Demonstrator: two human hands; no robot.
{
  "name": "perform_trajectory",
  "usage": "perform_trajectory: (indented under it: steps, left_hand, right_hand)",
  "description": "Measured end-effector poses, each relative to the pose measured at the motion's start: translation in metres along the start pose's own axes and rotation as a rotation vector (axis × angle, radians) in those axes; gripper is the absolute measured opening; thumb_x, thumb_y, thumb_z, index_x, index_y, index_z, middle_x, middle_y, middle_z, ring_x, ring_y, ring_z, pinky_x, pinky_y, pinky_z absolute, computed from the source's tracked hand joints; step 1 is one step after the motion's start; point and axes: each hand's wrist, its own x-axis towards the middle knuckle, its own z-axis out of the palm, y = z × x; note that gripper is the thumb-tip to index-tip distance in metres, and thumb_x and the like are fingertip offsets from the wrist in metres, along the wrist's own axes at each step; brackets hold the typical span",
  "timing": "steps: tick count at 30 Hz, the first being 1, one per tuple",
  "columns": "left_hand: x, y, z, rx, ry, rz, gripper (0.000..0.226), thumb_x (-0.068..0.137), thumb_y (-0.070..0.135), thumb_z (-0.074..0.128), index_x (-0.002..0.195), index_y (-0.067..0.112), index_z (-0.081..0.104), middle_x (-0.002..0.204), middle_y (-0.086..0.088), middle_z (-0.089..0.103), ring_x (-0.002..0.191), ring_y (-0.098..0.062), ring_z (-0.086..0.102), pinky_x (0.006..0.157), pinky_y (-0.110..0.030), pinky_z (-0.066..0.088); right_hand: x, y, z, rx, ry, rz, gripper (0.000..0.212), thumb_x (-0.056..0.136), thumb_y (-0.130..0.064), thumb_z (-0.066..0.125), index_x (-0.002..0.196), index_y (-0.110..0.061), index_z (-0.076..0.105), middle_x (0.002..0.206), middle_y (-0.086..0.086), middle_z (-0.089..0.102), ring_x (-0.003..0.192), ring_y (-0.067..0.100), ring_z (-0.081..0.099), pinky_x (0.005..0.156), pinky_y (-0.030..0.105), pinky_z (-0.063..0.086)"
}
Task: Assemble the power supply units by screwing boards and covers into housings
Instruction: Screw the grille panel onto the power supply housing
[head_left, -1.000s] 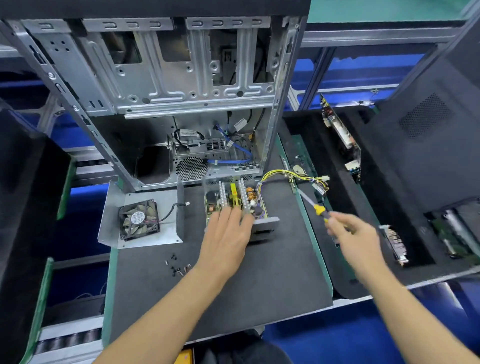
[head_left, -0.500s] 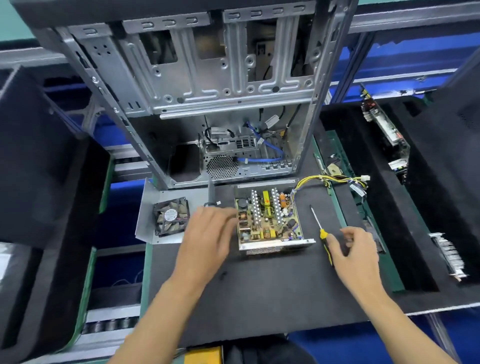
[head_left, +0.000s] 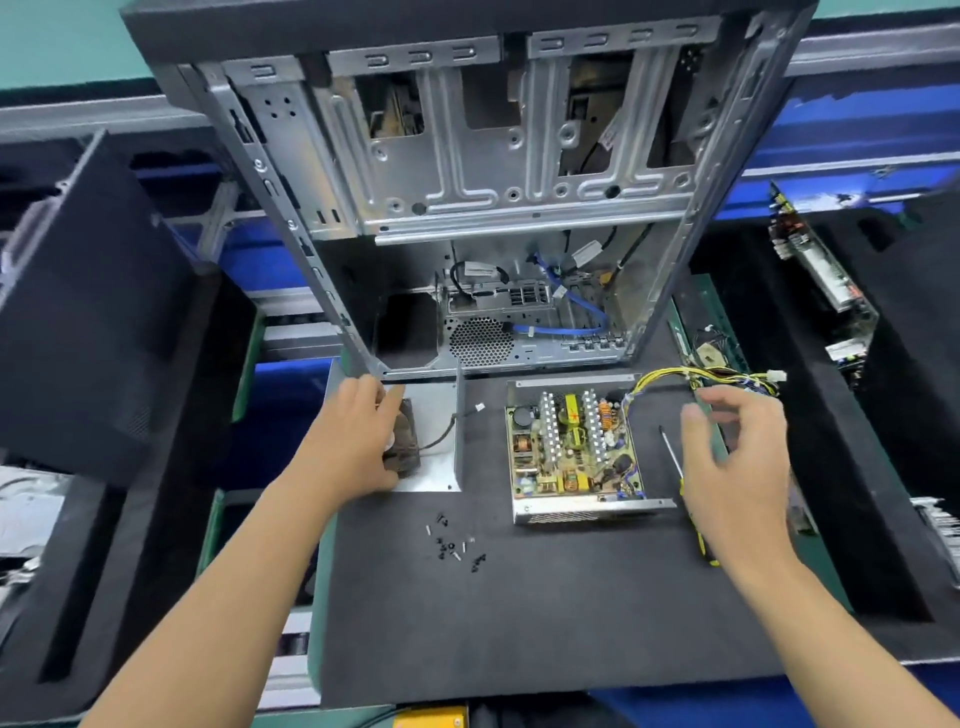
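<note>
The power supply board (head_left: 571, 452) sits in its open metal housing (head_left: 592, 506) on the black mat (head_left: 519, 623). Its yellow wire bundle (head_left: 675, 371) trails off to the right. Left of it lies the bent metal cover (head_left: 439, 410) with a black fan (head_left: 408, 444) on it. My left hand (head_left: 353, 441) grips the fan, fingers over its far edge. My right hand (head_left: 737, 467) hovers with loosely spread fingers, holding nothing, above the yellow-handled screwdriver (head_left: 670, 452) lying on the mat. Several loose screws (head_left: 452, 545) lie in front of the cover.
An open computer case (head_left: 493, 208) stands upright behind the mat. Black foam trays flank the mat; the right tray (head_left: 909, 467) holds another board (head_left: 821, 270) standing on edge. A blue conveyor frame runs behind and below.
My left hand left the board and moved left onto the fan on the cover. My right hand laid the screwdriver on the mat and lifted off it.
</note>
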Motion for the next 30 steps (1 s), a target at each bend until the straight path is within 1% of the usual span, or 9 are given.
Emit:
perform_trajectory:
  steps: [5, 8, 11, 13, 15, 19, 22, 24, 30]
  left_hand:
    - [-0.034, 0.014, -0.056, -0.132, 0.300, 0.022, 0.091, 0.049, 0.029, 0.087, 0.130, 0.005, 0.054, 0.126, -0.016, 0.052, 0.104, -0.040, 0.053, 0.082, -0.050, 0.050]
    - [-0.048, 0.038, -0.089, -0.271, 0.406, 0.089, 0.096, 0.057, 0.041, 0.088, 0.138, 0.014, 0.045, 0.124, -0.005, 0.059, 0.104, -0.031, 0.058, 0.085, -0.047, 0.050]
    - [-0.049, 0.061, -0.108, -0.431, 0.501, 0.196, 0.097, 0.068, 0.047, 0.086, 0.146, 0.017, 0.037, 0.125, -0.004, 0.054, 0.109, -0.026, 0.051, 0.093, -0.041, 0.044]
    - [-0.041, 0.070, -0.108, -0.533, 0.486, 0.208, 0.093, 0.076, 0.036, 0.083, 0.152, 0.016, 0.031, 0.121, -0.004, 0.048, 0.110, -0.025, 0.048, 0.098, -0.038, 0.041]
    - [-0.031, 0.080, -0.101, -0.569, 0.460, 0.221, 0.084, 0.082, 0.024, 0.079, 0.152, 0.016, 0.033, 0.119, -0.001, 0.042, 0.110, -0.025, 0.045, 0.100, -0.037, 0.039]
    - [-0.015, 0.114, -0.080, -0.527, 0.348, 0.292, 0.059, 0.088, 0.019, 0.074, 0.141, 0.011, 0.049, 0.114, -0.006, 0.053, 0.101, -0.029, 0.052, 0.091, -0.044, 0.048]
    - [-0.007, 0.136, -0.062, -0.412, 0.217, 0.399, 0.052, 0.093, 0.022, 0.068, 0.139, 0.007, 0.051, 0.101, -0.010, 0.064, 0.091, -0.033, 0.054, 0.084, -0.049, 0.048]
    - [-0.006, 0.142, -0.050, -0.363, 0.143, 0.432, 0.050, 0.095, 0.023, 0.064, 0.141, 0.009, 0.048, 0.099, -0.008, 0.063, 0.090, -0.032, 0.053, 0.083, -0.047, 0.046]
    - [-0.009, 0.138, -0.025, -0.380, 0.070, 0.424, 0.049, 0.097, 0.019, 0.060, 0.145, 0.016, 0.048, 0.103, -0.002, 0.063, 0.092, -0.029, 0.055, 0.078, -0.041, 0.043]
  right_hand:
    - [-0.003, -0.061, 0.017, -0.068, -0.378, -0.379, 0.042, 0.089, -0.045, 0.058, 0.126, -0.026, 0.057, 0.128, -0.009, 0.053, 0.123, 0.014, 0.044, 0.107, 0.029, 0.030]
    - [0.001, -0.093, 0.033, -0.230, -0.652, -0.498, 0.071, 0.085, -0.065, 0.056, 0.147, -0.033, 0.039, 0.155, -0.013, 0.029, 0.136, 0.007, 0.021, 0.109, 0.024, 0.010]
    - [0.012, -0.104, 0.037, -0.283, -0.819, -0.524, 0.059, 0.088, -0.059, 0.056, 0.141, -0.035, 0.044, 0.140, -0.018, 0.045, 0.127, 0.004, 0.026, 0.103, 0.028, 0.016]
    - [0.024, -0.098, 0.026, -0.187, -0.889, -0.407, 0.037, 0.091, -0.048, 0.060, 0.126, -0.036, 0.055, 0.098, -0.018, 0.059, 0.099, 0.004, 0.040, 0.087, 0.027, 0.029]
    - [0.042, -0.084, 0.009, -0.173, -0.936, -0.267, 0.025, 0.093, -0.037, 0.062, 0.118, -0.040, 0.061, 0.081, -0.014, 0.064, 0.082, 0.008, 0.055, 0.078, 0.029, 0.046]
    - [0.064, -0.040, -0.015, -0.496, -0.948, -0.251, 0.018, 0.099, -0.023, 0.057, 0.107, -0.020, 0.073, 0.089, -0.011, 0.060, 0.097, 0.019, 0.060, 0.089, 0.036, 0.047]
    - [0.058, -0.013, -0.019, -0.670, -0.982, -0.302, 0.022, 0.100, -0.033, 0.053, 0.103, -0.020, 0.071, 0.083, -0.016, 0.051, 0.103, 0.022, 0.057, 0.085, 0.030, 0.038]
    - [0.052, 0.000, -0.019, -0.797, -0.970, -0.353, 0.025, 0.098, -0.045, 0.052, 0.099, -0.027, 0.069, 0.090, -0.013, 0.063, 0.100, 0.018, 0.060, 0.083, 0.029, 0.033]
    - [0.046, 0.023, -0.017, -0.644, -1.062, -0.178, 0.021, 0.101, -0.027, 0.053, 0.115, -0.021, 0.068, 0.103, -0.003, 0.052, 0.112, 0.022, 0.050, 0.097, 0.036, 0.040]
